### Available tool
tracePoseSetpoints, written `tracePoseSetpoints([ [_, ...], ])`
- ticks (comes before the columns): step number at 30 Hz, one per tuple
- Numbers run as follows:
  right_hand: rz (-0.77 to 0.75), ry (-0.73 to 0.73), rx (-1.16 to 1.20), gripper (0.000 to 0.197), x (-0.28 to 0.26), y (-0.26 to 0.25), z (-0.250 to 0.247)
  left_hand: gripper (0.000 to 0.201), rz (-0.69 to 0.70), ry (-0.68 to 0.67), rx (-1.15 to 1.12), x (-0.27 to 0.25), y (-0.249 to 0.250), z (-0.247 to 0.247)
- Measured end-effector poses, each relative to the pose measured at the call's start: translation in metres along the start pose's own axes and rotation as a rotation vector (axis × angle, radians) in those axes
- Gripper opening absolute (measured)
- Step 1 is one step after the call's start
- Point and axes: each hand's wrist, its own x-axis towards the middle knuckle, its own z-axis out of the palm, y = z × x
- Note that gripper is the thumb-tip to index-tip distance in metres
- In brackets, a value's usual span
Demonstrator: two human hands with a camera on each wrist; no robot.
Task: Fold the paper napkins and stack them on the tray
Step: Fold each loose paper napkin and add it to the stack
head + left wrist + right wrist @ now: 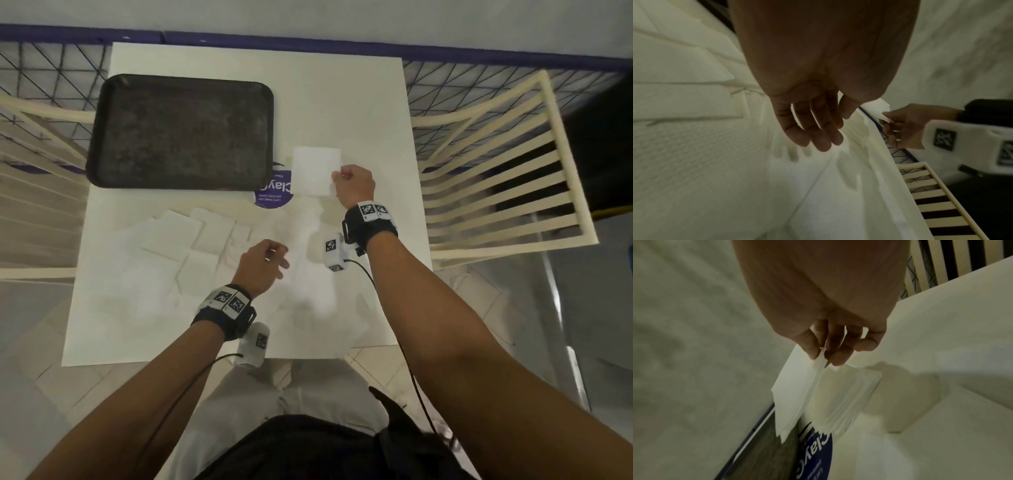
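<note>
Surface: a white square table (359,102) on pale floor tiles, with cream slatted chairs (507,161) at its right and left sides and a purple-topped wire-mesh barrier (445,82) beyond its far edge. A round purple sticker (274,198) sits near the table centre.

A dark, worn rectangular tray (181,132) lies at the far-left corner, its long axis parallel to the far edge.

Unfolded paper napkins (191,240) lie overlapping across the near half of the table.

The right hand (354,185) pinches a folded napkin (317,170) by its near-right corner between thumb and fingers; the roughly square napkin is raised above the table centre, just right of the tray.

The left hand (262,263) hovers over the spread napkins, fingers relaxed and loosely extended, holding nothing.
</note>
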Motion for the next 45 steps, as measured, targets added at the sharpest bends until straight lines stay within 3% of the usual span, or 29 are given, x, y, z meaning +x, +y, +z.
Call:
tracePoseSetpoints([
  [8, 0.082, 0.009, -0.083, 0.029, 0.041, -0.003, 0.015, 0.015, -0.091, 0.002, 0.026, 0.005, -0.008, 0.012],
  [14, 0.001, 0.019, -0.105, 0.030, 0.041, 0.009, 0.014, 0.015, -0.107, -0.017, 0.070, 0.012, -0.012, 0.016],
  [20, 0.008, 0.047, -0.064, 0.016, 0.012, 0.039, -0.004, 0.012, -0.098, -0.002, 0.167, 0.019, -0.015, 0.028],
  [28, 0.087, -0.127, -0.249, 0.018, -0.049, 0.115, -0.009, 0.021, -0.159, 0.099, 0.317, 0.025, 0.000, 0.049],
  [34, 0.058, -0.222, -0.224, 0.019, -0.076, 0.134, -0.014, 0.012, -0.126, 0.126, 0.378, 0.024, 0.003, 0.055],
  [39, 0.058, -0.229, -0.226, 0.019, -0.082, 0.134, -0.017, 0.016, -0.070, 0.087, 0.327, 0.023, -0.002, 0.055],
  [45, 0.095, -0.218, -0.272, 0.020, -0.089, 0.129, -0.018, 0.016, -0.043, -0.015, 0.112, 0.017, -0.003, 0.047],
])
